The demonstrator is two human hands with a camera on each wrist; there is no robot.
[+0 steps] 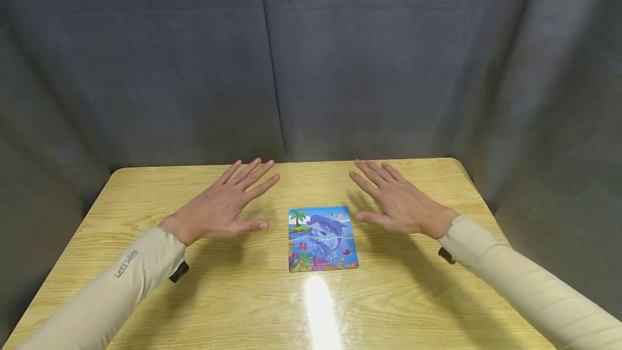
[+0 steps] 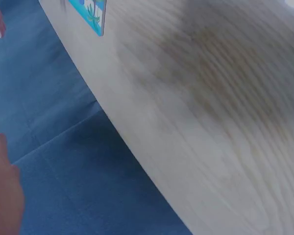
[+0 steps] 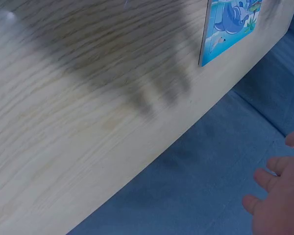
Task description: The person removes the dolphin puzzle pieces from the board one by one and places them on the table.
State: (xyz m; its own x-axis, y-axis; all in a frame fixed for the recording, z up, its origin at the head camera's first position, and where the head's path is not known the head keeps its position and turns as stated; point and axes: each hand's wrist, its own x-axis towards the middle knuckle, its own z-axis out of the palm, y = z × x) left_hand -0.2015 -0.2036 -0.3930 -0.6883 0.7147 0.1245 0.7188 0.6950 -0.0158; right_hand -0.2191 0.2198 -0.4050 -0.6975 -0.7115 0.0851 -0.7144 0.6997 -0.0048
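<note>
The left hand [image 1: 218,207] hovers above the worktop with its fingers straight and spread; the right hand [image 1: 400,201] mirrors it, fingers extended and thumb apart. A grey curtain [image 1: 194,69] rises behind the far edge and along both sides. The worktop [image 1: 243,307], pale wood grain with rounded far corners, carries the shadows of both arms and a bright streak of light on its near part. Cream sleeves, a left one [image 1: 112,285] with dark lettering and a right one [image 1: 525,280], reach in from the near corners. Between the hands, slightly nearer, a square dolphin puzzle [image 1: 323,239] lies flat, apart from the left thumb and near the right one. Its picture includes a palm tree [image 1: 298,217] at far left and a small red crab [image 1: 303,246].
</note>
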